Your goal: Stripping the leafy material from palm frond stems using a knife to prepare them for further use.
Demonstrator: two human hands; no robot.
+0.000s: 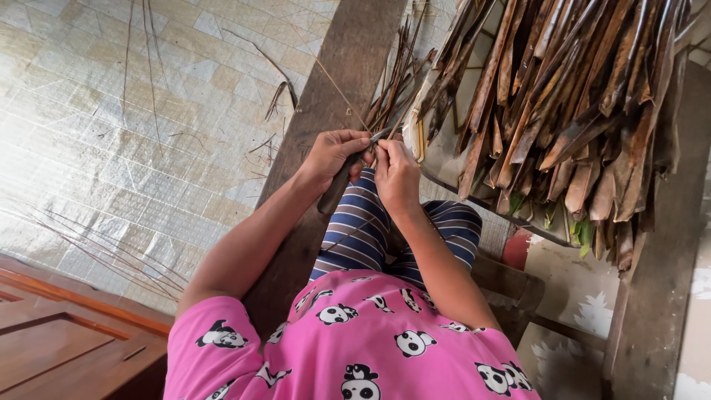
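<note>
Dry leaf bundle [563, 104] crowds the right; woven mat [111, 133] lies open on the left.

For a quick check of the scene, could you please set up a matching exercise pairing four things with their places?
1. left hand
2. right hand
3. dried leaf bundle
4. loose thin sticks

a. on the woven mat, lower left
b. upper right, hanging in rows
c. gripping a dark knife handle
d. pinching a thin strip

Pairs: 1-c, 2-d, 3-b, 4-a

Left hand [331, 155] and right hand [395, 174] pinch a thin leaf strip [381, 135] beside a pile of dried leaves [570, 111].
</note>
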